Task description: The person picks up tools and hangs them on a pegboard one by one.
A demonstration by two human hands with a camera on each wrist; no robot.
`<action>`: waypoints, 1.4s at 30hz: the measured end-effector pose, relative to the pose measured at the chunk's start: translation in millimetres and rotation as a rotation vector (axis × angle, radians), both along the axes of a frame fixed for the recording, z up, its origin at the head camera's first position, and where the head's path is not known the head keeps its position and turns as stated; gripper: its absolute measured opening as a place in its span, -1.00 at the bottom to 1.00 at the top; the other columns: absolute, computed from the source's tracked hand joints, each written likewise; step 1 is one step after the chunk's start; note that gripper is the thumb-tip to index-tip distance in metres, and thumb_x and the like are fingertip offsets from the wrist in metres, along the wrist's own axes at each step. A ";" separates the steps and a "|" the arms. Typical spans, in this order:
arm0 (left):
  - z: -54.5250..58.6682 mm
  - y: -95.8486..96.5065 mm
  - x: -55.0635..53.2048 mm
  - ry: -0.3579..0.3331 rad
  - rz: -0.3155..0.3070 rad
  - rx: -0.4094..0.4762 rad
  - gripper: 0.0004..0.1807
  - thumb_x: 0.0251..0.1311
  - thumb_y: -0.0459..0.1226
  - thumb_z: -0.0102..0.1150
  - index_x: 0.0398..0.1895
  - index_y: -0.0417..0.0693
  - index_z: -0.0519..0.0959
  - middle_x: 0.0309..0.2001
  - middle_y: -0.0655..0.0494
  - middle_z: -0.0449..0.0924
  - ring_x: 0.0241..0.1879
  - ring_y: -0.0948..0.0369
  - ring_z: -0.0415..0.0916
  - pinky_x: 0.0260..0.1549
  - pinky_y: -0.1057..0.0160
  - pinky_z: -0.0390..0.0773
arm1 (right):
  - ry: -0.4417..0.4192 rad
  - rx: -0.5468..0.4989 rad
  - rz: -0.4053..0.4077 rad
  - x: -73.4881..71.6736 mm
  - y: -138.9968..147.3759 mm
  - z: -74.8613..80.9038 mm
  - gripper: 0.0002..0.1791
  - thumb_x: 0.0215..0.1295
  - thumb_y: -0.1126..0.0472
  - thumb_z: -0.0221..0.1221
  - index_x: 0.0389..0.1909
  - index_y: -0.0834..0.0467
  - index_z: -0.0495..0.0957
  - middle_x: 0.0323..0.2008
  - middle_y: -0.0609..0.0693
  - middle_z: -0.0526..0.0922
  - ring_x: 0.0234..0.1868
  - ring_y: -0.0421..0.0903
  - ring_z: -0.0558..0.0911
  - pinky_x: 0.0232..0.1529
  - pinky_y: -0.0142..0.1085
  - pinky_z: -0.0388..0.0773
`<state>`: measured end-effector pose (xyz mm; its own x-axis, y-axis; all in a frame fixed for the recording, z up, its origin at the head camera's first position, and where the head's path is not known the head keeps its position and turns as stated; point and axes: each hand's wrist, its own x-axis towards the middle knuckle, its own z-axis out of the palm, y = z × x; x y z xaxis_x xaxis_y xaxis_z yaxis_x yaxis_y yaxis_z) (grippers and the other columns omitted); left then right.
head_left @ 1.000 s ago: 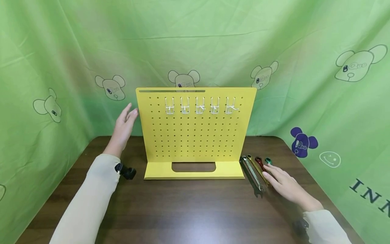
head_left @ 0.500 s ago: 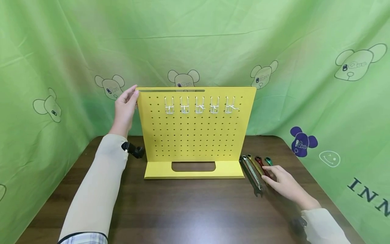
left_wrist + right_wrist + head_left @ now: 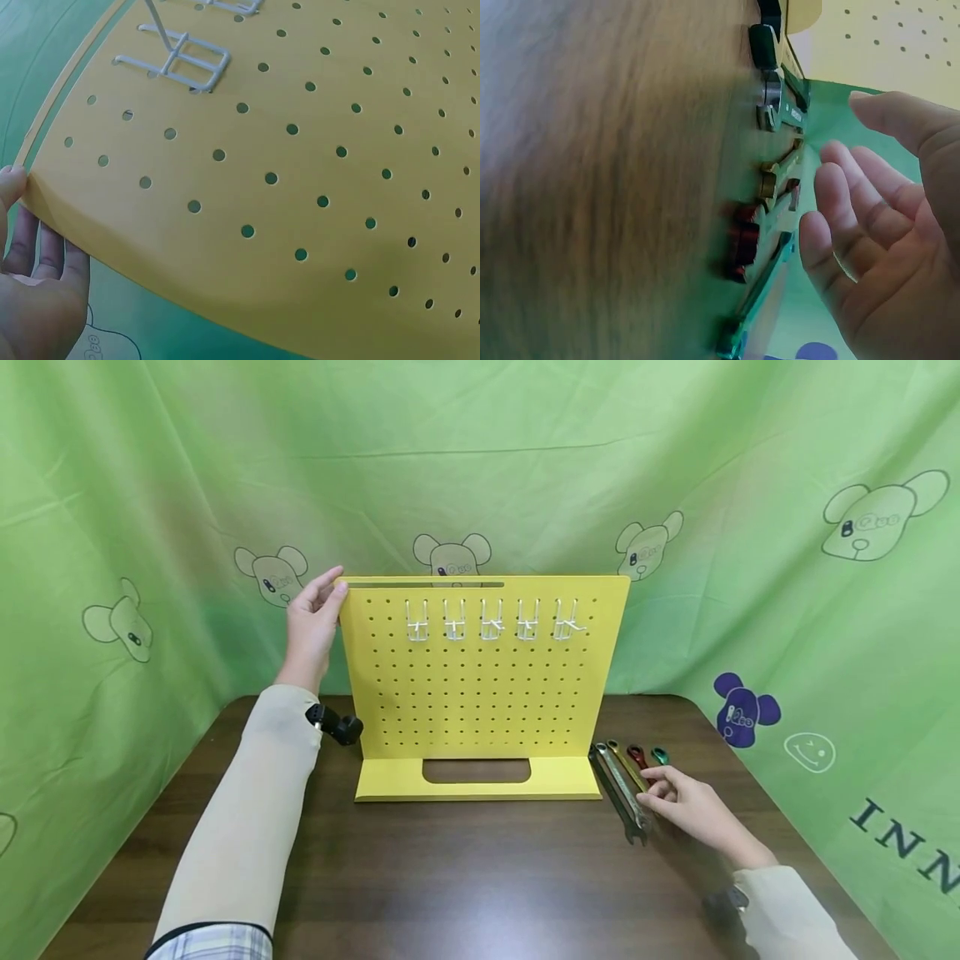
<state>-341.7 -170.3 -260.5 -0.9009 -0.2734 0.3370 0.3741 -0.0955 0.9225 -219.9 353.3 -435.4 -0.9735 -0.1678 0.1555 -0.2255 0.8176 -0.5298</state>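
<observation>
A yellow pegboard [image 3: 480, 693] stands upright on its foot in the middle of the table. My left hand [image 3: 311, 622] pinches its upper left corner, thumb [image 3: 12, 184] on the front face and the other fingers behind the edge. To the right of the board lies a row of wrenches: black [image 3: 617, 797], silver [image 3: 619, 777], gold [image 3: 627, 763], red [image 3: 636, 755] and green [image 3: 660, 755]. Over the lower part of this row hovers my right hand [image 3: 690, 806], its fingers loosely bent and nothing between them; it hides parts of the red and green wrenches.
Several white wire hooks [image 3: 492, 622] hang in a row near the top of the board. The brown wooden table [image 3: 465, 877] has rounded far corners. A green printed curtain [image 3: 480, 460] surrounds it at the back and sides.
My left hand has moved up and right onto the board's corner and taken hold of it. The right hand has drawn its thumb and fingers closer together over the wrenches.
</observation>
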 end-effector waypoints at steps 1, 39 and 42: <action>0.0 0.3 0.0 -0.003 -0.002 0.007 -0.57 0.37 -0.16 0.23 0.28 0.05 0.56 -0.11 0.15 0.55 -0.22 0.29 0.43 -0.27 0.44 0.50 | -0.013 -0.007 -0.002 -1.0 -0.3 -0.1 -0.51 0.34 0.11 0.32 0.14 0.34 0.51 -0.33 -0.08 0.64 -0.39 -0.20 0.56 -0.41 -0.32 0.48; -4.9 0.7 -6.7 0.001 0.005 0.026 -0.64 0.32 -0.17 0.28 0.17 0.08 0.64 -0.15 0.15 0.57 -0.24 0.28 0.45 -0.33 0.46 0.51 | -0.192 0.026 -0.111 -37.1 -31.4 -8.1 -0.63 0.20 -0.04 0.38 -0.63 0.10 0.60 -0.73 -0.17 0.43 -0.68 -0.20 0.39 -0.63 -0.29 0.36; -5.5 0.1 -5.7 -0.007 0.001 0.033 -0.62 0.32 -0.17 0.28 0.19 0.06 0.63 -0.14 0.15 0.57 -0.23 0.28 0.45 -0.33 0.46 0.50 | -0.214 0.031 -0.118 -40.1 -31.7 -7.1 -0.50 0.20 -0.05 0.36 -0.79 0.03 0.39 -0.80 -0.20 0.24 -0.72 -0.23 0.25 -0.63 -0.34 0.22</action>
